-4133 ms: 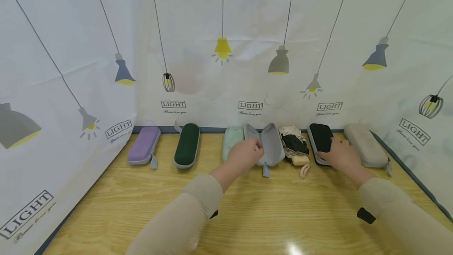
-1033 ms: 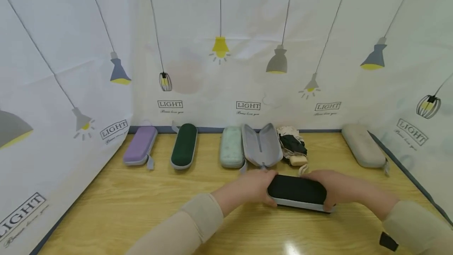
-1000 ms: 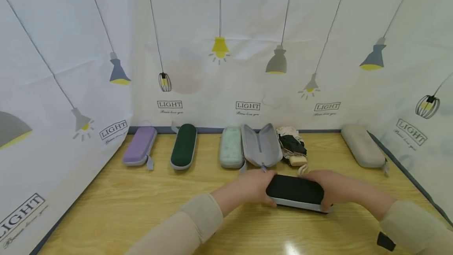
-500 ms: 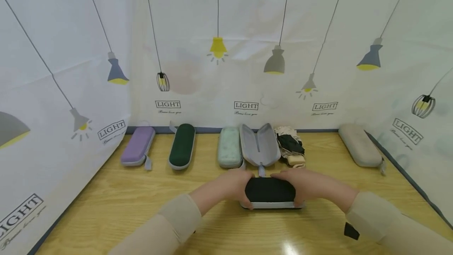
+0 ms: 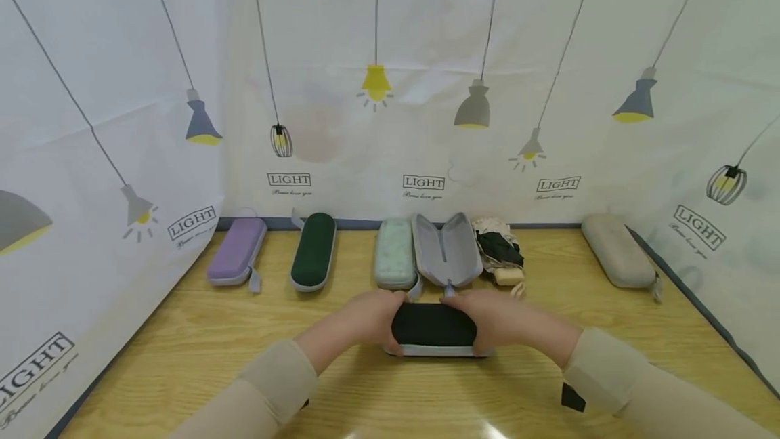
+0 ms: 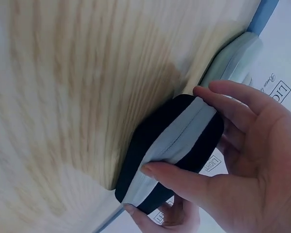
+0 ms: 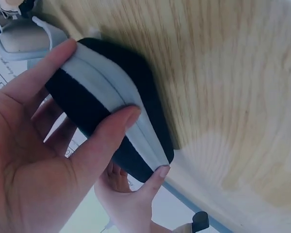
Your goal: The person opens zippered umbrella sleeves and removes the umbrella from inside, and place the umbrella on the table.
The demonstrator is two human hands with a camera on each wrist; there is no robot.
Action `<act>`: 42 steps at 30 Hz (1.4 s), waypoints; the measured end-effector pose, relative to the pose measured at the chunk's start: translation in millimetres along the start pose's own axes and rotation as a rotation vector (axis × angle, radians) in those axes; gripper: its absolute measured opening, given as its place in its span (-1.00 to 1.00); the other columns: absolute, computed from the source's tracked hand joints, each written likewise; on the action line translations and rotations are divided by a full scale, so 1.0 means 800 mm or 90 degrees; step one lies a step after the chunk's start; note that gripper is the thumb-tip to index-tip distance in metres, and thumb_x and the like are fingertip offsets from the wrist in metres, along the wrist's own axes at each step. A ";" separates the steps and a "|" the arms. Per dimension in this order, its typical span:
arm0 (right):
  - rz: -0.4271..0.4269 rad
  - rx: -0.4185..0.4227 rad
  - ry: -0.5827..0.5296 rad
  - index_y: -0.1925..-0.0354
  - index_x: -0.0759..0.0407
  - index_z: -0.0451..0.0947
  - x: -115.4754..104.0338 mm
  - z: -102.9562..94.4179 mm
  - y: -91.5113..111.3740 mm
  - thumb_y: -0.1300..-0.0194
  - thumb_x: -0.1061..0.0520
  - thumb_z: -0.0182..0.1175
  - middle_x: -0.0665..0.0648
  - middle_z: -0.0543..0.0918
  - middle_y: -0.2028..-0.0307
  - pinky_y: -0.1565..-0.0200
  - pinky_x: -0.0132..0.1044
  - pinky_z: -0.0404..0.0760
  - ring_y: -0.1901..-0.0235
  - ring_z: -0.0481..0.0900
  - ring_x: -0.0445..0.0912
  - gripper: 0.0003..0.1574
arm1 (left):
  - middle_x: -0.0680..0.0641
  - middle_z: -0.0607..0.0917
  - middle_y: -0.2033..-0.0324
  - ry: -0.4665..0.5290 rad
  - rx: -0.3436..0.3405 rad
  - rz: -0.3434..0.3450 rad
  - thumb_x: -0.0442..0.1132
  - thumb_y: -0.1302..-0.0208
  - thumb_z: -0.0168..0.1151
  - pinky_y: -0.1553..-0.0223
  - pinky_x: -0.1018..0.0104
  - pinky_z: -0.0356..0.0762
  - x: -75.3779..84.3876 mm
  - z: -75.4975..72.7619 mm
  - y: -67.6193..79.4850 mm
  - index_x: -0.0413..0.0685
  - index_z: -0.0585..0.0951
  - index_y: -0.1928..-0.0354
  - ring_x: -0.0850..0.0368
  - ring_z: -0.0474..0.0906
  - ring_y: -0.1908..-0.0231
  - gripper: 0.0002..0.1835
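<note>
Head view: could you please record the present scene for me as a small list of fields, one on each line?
object in hands: black case with grey side band, closed, lying crosswise
left hand: grips the case's left end
right hand: grips its right end
row behind, left to right: purple case, dark green case, mint case, open grey case, crumpled beige-and-black bundle, beige case
surface: wood-grain table
backdrop: white, printed with hanging lamps
</note>
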State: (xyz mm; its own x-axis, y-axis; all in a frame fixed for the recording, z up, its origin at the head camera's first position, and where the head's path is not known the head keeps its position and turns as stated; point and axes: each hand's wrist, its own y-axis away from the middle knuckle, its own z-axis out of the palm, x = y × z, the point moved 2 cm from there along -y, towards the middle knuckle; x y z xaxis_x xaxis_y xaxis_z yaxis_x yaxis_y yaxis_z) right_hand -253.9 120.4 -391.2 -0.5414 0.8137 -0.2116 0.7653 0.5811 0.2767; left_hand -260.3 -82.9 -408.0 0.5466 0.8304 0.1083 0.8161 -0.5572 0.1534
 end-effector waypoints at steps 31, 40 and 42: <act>-0.040 0.129 -0.277 -0.01 0.33 0.47 0.048 0.004 0.006 -0.25 0.30 0.01 0.19 0.57 0.11 0.19 -0.21 0.51 0.10 0.51 0.03 -0.65 | -0.04 0.39 0.25 -0.182 0.125 0.050 0.20 0.41 0.48 0.46 0.21 0.47 -0.002 -0.002 0.037 -0.04 0.29 0.06 0.06 0.48 0.36 -0.14; -0.079 0.123 -0.277 0.16 0.23 0.57 0.052 -0.006 0.004 -0.25 0.24 0.07 0.02 0.61 0.27 0.31 -0.33 0.52 0.27 0.54 -0.14 -0.78 | -0.05 0.36 0.30 -0.216 0.164 0.068 0.18 0.40 0.49 0.53 0.21 0.44 0.003 0.001 0.040 -0.04 0.30 0.13 0.05 0.45 0.41 -0.19; -0.093 0.120 -0.261 0.17 0.21 0.59 0.055 -0.005 0.002 -0.23 0.26 0.08 0.02 0.61 0.27 0.31 -0.33 0.52 0.27 0.55 -0.14 -0.79 | -0.05 0.36 0.30 -0.212 0.164 0.068 0.16 0.39 0.50 0.53 0.21 0.44 0.003 0.001 0.041 -0.04 0.30 0.13 0.05 0.45 0.40 -0.20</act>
State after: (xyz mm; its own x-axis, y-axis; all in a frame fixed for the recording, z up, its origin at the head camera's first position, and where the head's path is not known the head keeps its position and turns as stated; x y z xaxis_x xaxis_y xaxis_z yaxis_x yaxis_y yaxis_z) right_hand -278.2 157.4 -396.6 -0.4950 0.6295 -0.5989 0.7620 0.6458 0.0489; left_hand -232.3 -99.0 -403.4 0.6263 0.7482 -0.2191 0.7492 -0.6553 -0.0963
